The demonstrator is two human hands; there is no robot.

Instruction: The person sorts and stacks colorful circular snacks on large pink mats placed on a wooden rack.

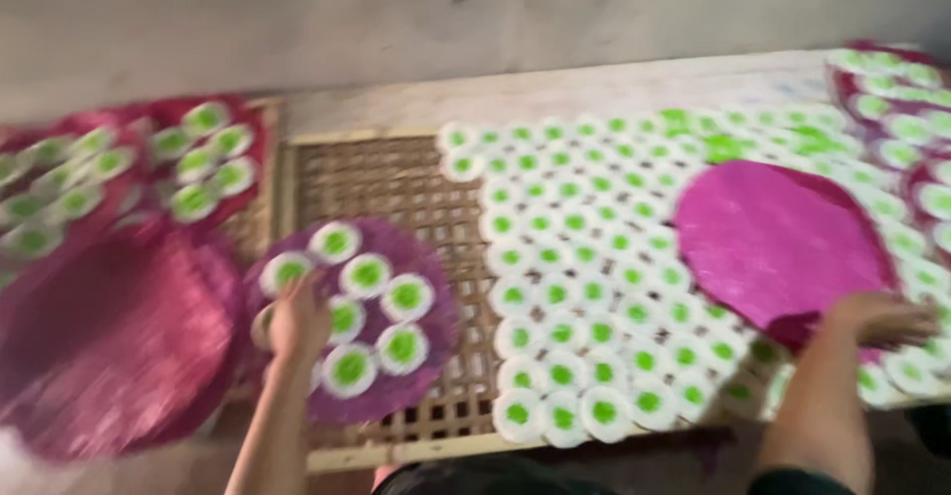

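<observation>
My left hand [297,322] rests on a round purple mat [436,356] that carries several white discs with green centres [406,297]. It touches one disc at the mat's left side; whether it grips it I cannot tell. My right hand [882,319] lies palm down on the near edge of a bare round pink mat [778,242]. That pink mat sits on top of many rows of white-and-green discs [575,257] spread over a woven bamboo rack [381,183]. The picture is blurred.
A stack of dark pink round mats [109,346] lies at the left. Behind it, red mats hold more green-centred discs [203,163]. More loaded mats [901,109] sit at the far right. A grey wall [396,19] runs behind the rack.
</observation>
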